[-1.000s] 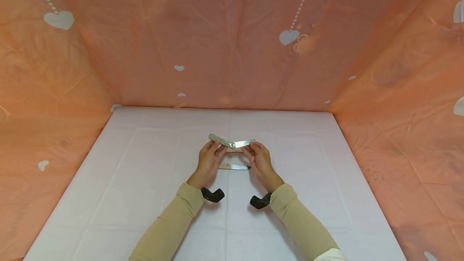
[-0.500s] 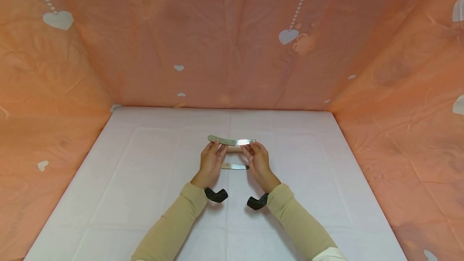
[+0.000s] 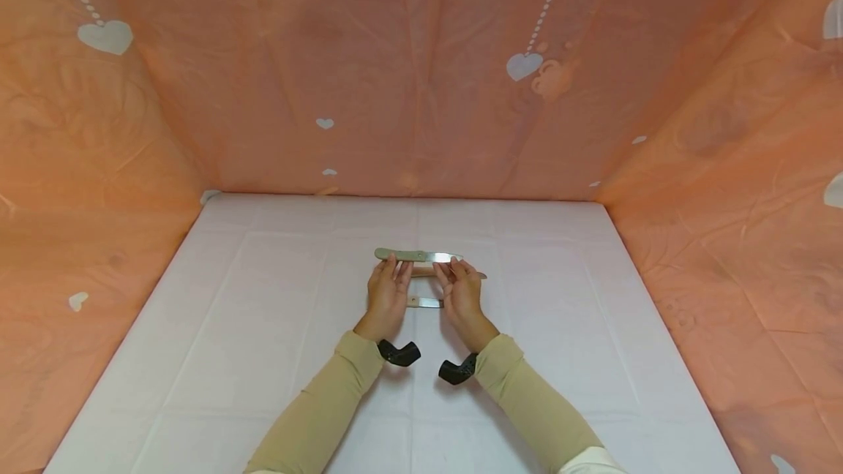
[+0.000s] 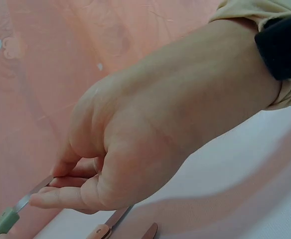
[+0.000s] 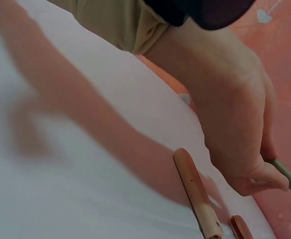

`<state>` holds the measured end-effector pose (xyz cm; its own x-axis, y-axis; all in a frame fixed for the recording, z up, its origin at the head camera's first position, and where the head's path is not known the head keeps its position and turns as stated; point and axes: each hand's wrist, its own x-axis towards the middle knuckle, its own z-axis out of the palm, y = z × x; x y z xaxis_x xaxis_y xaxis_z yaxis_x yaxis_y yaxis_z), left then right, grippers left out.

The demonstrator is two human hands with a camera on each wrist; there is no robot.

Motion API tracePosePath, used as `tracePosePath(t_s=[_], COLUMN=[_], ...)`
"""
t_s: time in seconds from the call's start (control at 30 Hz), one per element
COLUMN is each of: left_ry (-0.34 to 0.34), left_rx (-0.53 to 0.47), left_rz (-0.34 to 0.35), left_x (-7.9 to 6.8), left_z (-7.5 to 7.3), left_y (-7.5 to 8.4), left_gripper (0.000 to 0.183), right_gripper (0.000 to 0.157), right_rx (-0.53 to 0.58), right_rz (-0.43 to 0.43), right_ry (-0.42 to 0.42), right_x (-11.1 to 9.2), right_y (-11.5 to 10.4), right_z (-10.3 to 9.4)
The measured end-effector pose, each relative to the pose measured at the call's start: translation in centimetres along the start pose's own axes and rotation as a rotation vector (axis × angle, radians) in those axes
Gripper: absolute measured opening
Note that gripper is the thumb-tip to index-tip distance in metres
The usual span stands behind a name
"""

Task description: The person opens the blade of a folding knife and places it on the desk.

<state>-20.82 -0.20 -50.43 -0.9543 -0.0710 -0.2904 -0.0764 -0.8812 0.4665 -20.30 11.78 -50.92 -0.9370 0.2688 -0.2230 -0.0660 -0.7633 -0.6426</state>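
Observation:
A folding knife with a pale green handle is held up level above the table, its blade in line with the handle. My left hand pinches the handle; the right wrist view shows these fingers on the green handle. My right hand pinches the blade near its tip, seen in the left wrist view with the fingers around the steel. Below lies a second knife with a light wooden handle, blade out, its ends hidden by my hands. Behind it lies a brown-handled knife, partly covered.
A white cloth covers the table. Orange sheeting with white hearts rises at the back and both sides. Black wrist devices jut inward below each hand.
The green-handled knife was bent at its pivot a second ago; now handle and blade lie in one straight line. Both wrists have drawn slightly closer together, and the brown knife's tip shows beside my right hand.

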Motion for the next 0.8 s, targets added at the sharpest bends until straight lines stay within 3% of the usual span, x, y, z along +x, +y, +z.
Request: tracePosePath(t_s=[0.3,0.5,0.8], left_ry=[-0.014,-0.025,-0.041], left_rx=[0.035,0.121,0.204], left_rz=[0.017,-0.01,-0.049], left_x=[0.1,0.3,1.3], left_z=[0.3,0.7,0.6], left_y=[0.1,0.7,1.4], left_gripper=[0.016,0.021,0.026], right_gripper=[0.02,0.006,0.007], right_rx=[-0.007,-0.088,-0.183], right_rz=[0.002,-0.047,-0.024], right_ry=[0.0,0.022,0.018], right_x=[0.2,0.5,1.9], right_y=[-0.2,-0.5,-1.8], right_z=[-0.1,-0.3,-0.3])
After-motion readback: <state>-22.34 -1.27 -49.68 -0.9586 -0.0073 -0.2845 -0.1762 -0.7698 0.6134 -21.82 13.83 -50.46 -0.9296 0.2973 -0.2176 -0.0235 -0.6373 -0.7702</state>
